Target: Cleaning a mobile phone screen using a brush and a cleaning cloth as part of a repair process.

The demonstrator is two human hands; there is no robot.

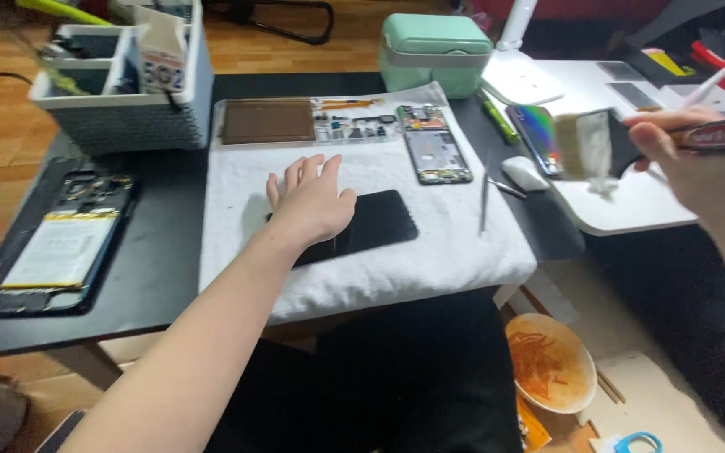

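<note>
Black phone panel pressed flat on white towel; brush held off to the right.

Left hand is laid open, fingers spread, on the black panel, mid-towel on the dark table. Right hand is closed on a wide brush, well apart, over the white side desk. Panel judged thin, stiff, slick, fragile: best held by edges. Brush light, bristles soft.

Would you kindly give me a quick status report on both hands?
Left hand flat on black phone panel. Right hand grips wide brush, raised. Tweezers lie beside panel.
</note>
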